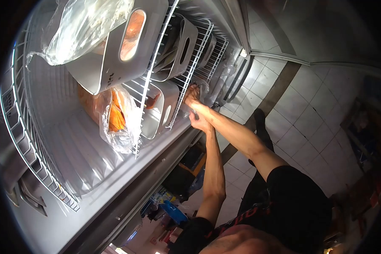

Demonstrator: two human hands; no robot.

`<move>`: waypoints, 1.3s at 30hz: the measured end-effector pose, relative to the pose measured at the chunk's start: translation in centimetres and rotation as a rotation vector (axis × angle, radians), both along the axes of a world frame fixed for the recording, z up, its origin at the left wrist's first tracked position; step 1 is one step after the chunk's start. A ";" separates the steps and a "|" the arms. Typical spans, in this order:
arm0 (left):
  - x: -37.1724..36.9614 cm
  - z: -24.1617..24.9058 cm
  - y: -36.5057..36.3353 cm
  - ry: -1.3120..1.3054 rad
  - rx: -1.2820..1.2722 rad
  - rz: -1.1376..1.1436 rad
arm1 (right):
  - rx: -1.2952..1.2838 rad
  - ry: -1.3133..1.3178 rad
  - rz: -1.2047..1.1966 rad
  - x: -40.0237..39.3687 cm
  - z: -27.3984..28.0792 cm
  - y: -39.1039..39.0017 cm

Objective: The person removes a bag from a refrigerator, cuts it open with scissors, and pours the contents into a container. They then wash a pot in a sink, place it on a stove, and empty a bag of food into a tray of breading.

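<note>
My right hand reaches into the lowest part of an upright fridge or freezer. Its fingers look curled beside clear crumpled plastic, and what lies in them is hidden. My left hand is just beneath my right wrist at the cabinet's front edge; its fingertips are partly covered, so its grip does not show. Close by, a light grey bin with a handle slot stands on a white wire shelf. Another grey bin with dark contents is on the neighbouring shelf.
A large bin at upper left carries a clear plastic bag. Orange food in a plastic bag lies below it. A white wire door rack or shelf curves along the left. A glass door stands over the tiled floor.
</note>
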State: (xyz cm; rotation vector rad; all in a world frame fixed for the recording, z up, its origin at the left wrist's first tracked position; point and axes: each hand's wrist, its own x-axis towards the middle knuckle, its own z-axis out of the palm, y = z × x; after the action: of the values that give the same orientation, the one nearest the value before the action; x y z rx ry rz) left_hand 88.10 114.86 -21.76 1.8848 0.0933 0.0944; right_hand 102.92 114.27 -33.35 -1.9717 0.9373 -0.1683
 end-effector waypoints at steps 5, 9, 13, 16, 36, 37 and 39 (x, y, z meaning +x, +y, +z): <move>0.4 0.7 0.8 -0.114 0.316 0.147 | 0.023 -0.145 0.164 -3.1 7.0 -4.4; -1.1 0.4 -0.5 -0.344 0.832 -0.226 | 0.145 0.087 0.030 -2.5 7.2 -4.1; -1.3 -2.2 1.1 -0.067 0.979 -0.660 | 0.140 0.090 0.095 -2.4 6.3 -5.6; 1.1 -2.3 2.0 0.147 1.134 -0.558 | 0.448 0.018 -0.074 -4.8 10.4 -6.9; 13.1 -5.6 4.4 0.489 -0.163 0.043 | 0.052 -0.391 0.912 -20.5 19.3 -16.1; 13.2 -5.9 5.0 0.514 -0.215 0.024 | 0.035 -0.423 0.936 -21.1 19.9 -15.8; 12.9 -6.2 6.3 0.563 -0.298 -0.008 | 0.045 -0.469 0.945 -22.6 22.4 -16.0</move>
State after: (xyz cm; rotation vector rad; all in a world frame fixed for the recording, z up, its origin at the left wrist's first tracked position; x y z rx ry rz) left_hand 100.96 121.11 -28.00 1.5661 0.4588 -0.4371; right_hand 80.32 98.22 -10.93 -2.0012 -0.3187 -0.0557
